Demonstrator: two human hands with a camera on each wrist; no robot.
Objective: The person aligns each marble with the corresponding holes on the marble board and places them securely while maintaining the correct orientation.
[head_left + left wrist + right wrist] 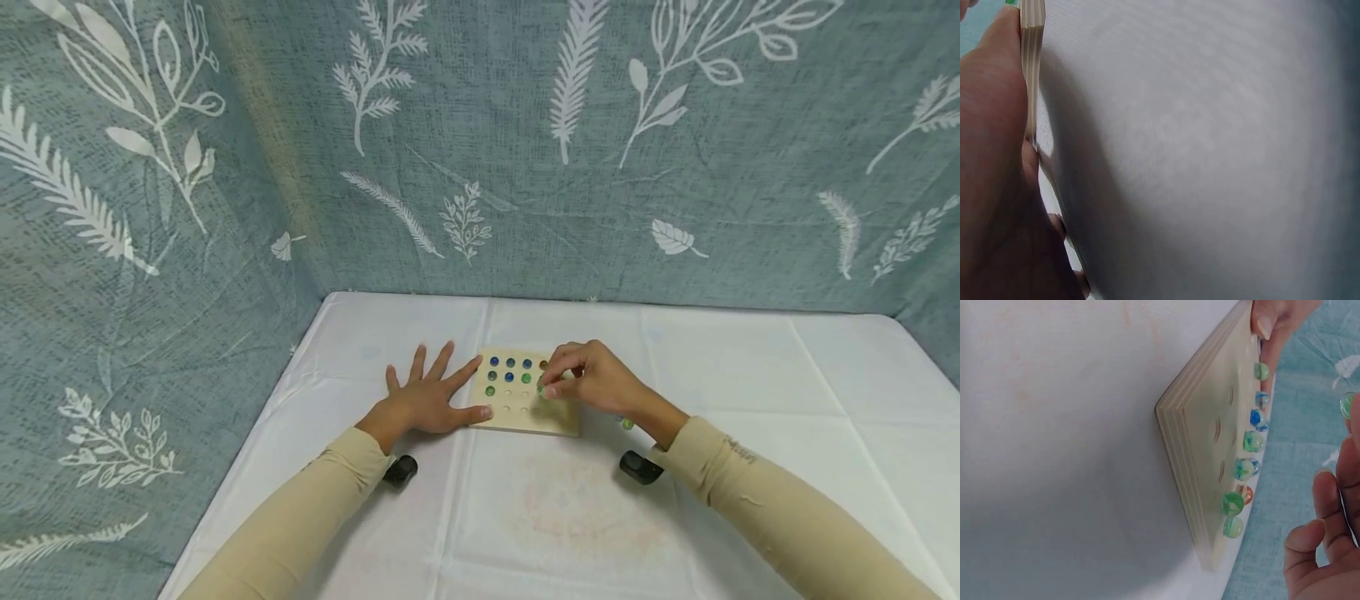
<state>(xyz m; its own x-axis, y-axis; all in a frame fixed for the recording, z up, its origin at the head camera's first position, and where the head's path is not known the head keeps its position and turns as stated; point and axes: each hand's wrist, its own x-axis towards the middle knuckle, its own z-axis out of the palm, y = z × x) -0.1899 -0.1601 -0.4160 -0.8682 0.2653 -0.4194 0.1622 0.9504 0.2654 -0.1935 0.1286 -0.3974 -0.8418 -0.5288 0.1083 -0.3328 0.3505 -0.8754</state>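
A light wooden board (557, 418) with rows of round hollows lies flat on the table. Blue, green and orange-brown glass marbles (1254, 441) sit in its far hollows, while several nearer hollows hold none. My left hand (426, 403) is spread beside the board, its thumb on the near left corner and its index fingertip at the left edge. Over the board's right part, my right hand (596, 379) pinches a green marble (1346, 406) between thumb and fingertips. That marble is raised off the board in the right wrist view. The right hand hides some hollows in the head view.
A few loose marbles (627, 423) lie on the white tablecloth (750, 467), right of the board and under the right wrist. Black devices (640, 467) sit at both wrists. A blue-green curtain (525, 208) with white leaves hangs behind the table and along its left.
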